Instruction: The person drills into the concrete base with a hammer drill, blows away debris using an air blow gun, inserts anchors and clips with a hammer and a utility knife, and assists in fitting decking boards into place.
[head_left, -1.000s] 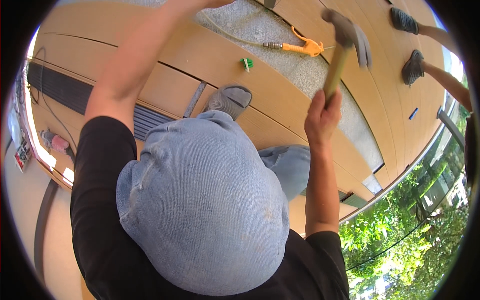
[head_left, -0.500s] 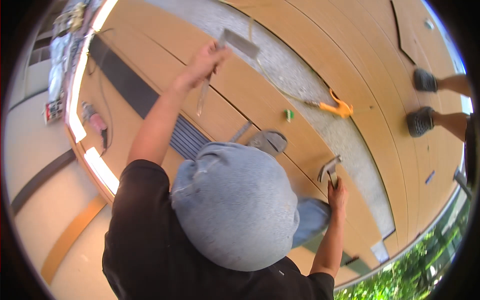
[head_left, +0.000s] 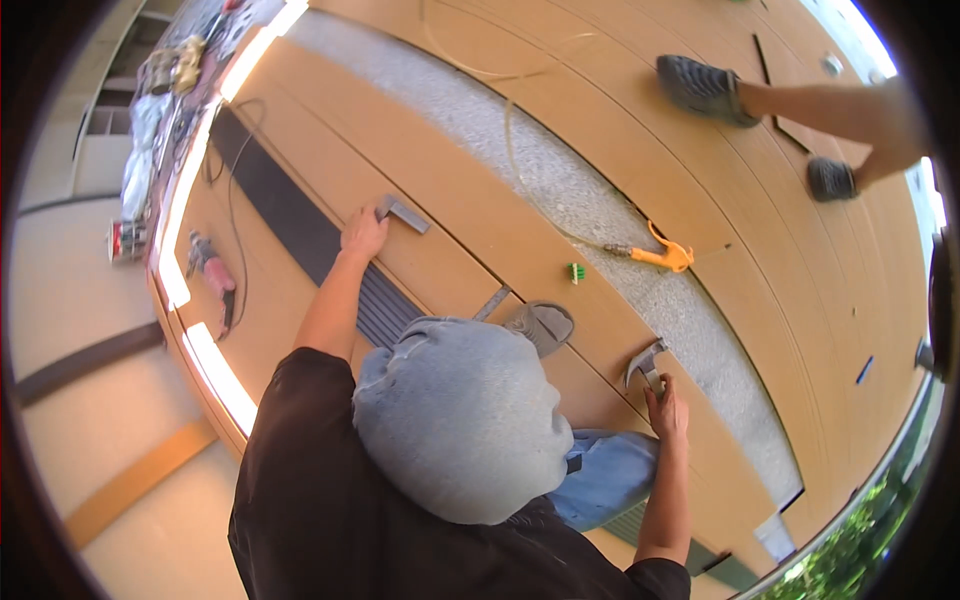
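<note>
A faded blue cloth cap fills the lower middle of the frame, above a black shirt and a jeans leg. Right of it, the right hand is closed around the handle of a claw hammer, gripping just below the metal head, which sits over the tan floorboards in the lower right. A grey shoe stands on the boards between cap and hammer.

Left of centre, the left hand has its fingers closed on one end of an L-shaped metal bar; how far the fingers wrap is hidden. Near that forearm runs a dark ribbed strip. A small green clip lies right of centre, near an orange air blow gun whose hose trails across a bare concrete strip.

At the left edge lies a pinkish corded power tool. A bystander's dark shoes stand upper right; foliage shows at lower right.
</note>
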